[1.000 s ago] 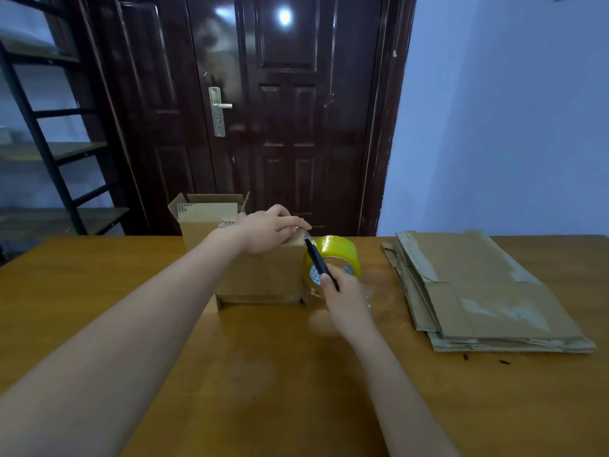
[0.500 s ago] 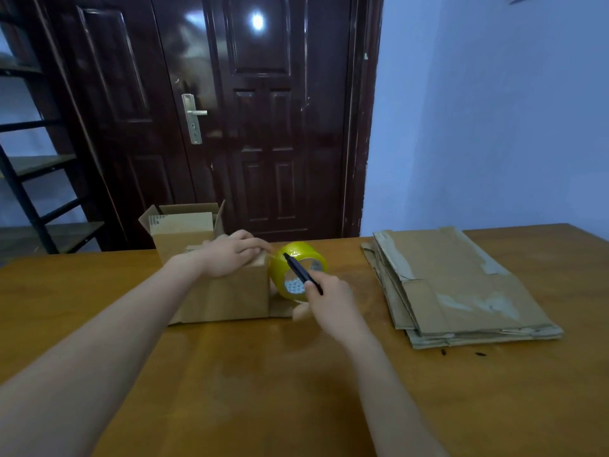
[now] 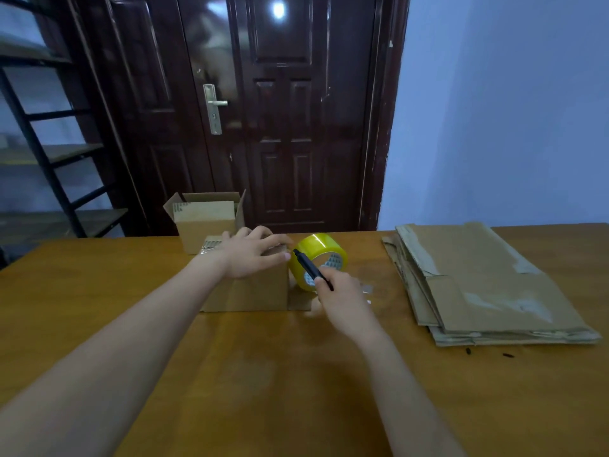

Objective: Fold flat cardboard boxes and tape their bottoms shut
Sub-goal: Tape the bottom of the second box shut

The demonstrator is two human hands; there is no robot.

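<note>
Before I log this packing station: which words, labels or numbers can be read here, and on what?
None can be read.
Tape roll: printed pattern on its inner core, too blurred.
Open box: dark marks on one flap, too small.
Flat cardboard stack: no print visible.

Single head-worn wide-angle view, looking forward and slightly down across the wooden table (image 3: 263, 374) toward the dark door (image 3: 280, 110) and blue wall (image 3: 510, 110). Forearms enter from bottom edge; tabletop close, door further back.
</note>
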